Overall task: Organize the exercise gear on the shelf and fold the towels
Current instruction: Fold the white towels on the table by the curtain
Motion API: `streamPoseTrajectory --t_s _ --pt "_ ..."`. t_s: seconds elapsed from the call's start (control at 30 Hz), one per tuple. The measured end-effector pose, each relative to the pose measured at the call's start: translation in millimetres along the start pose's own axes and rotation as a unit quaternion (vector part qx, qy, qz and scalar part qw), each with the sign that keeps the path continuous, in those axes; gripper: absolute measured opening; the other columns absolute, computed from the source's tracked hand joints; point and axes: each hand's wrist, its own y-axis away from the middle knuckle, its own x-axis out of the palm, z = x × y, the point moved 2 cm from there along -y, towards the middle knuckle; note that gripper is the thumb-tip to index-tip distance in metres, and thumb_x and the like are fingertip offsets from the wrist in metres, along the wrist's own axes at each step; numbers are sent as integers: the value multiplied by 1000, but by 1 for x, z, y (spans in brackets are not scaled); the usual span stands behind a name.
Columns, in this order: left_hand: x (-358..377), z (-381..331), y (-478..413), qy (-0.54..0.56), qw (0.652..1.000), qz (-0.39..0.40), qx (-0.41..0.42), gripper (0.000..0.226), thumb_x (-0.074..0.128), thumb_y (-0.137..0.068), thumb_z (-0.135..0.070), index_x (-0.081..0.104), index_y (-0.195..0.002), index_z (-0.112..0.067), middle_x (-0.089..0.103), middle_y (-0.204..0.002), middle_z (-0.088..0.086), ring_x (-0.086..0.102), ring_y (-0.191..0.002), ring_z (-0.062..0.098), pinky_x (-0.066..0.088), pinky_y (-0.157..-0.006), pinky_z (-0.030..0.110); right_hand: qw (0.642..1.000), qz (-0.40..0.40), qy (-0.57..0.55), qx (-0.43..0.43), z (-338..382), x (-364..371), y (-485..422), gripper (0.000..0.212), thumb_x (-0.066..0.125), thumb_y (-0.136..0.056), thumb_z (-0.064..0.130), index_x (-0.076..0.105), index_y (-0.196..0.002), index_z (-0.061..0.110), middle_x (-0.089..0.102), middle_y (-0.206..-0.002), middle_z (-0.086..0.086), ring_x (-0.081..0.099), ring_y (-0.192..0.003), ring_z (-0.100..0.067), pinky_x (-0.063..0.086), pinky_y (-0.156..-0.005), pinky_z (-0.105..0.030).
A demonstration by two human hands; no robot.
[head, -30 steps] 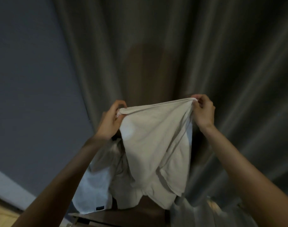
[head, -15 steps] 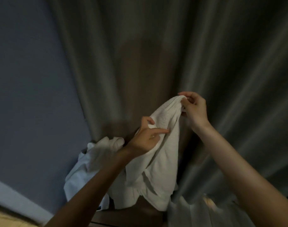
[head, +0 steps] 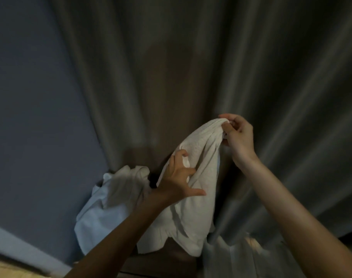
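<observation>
I am in the towel-folding part of the job. My right hand (head: 238,135) pinches one top corner of the towel (head: 199,177) at about two o'clock, thumb and fingertips pressed together on the hem, and the cloth hangs from there in a loose, bunched drape. My left hand (head: 177,181), lower at about seven o'clock from the right, has its fingers curled into the cloth partway down one edge, thumb sticking out. I judge that no fold has been made yet. The next move calls for my left hand to find the other corner and pull the edge taut, so the towel hangs flat.

A second white towel (head: 115,199) lies crumpled just beside the held one, at nine o'clock from it. Both sit over a dark wooden top (head: 165,261) (shelf or desk, I cannot tell). Behind hangs a grey pleated curtain (head: 251,77). A blue-grey wall (head: 30,97) fills the left, with a pale baseboard (head: 20,243) at eight o'clock.
</observation>
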Motion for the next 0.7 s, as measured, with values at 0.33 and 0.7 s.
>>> streamPoseTrajectory --t_s 0.33,0.7 --pt "-10 1 10 -104 989 -9 109 24 84 -56 -19 63 -54 -7 53 -122 29 57 -95 43 53 -73 39 992 -105 -42 48 -21 -22 -9 16 51 -94 3 58 -107 9 62 -97 -1 64 -90 -15 55 -81 -31" --pt "-89 28 -26 -46 998 40 -21 27 62 -72 -27 68 -75 -1 45 -116 14 42 -112 29 27 -87 17 968 -121 178 -132 -29 -35 -5 29 42 -83 -12 50 -74 15 49 -95 -8 55 -87 -23 48 -81 -38"
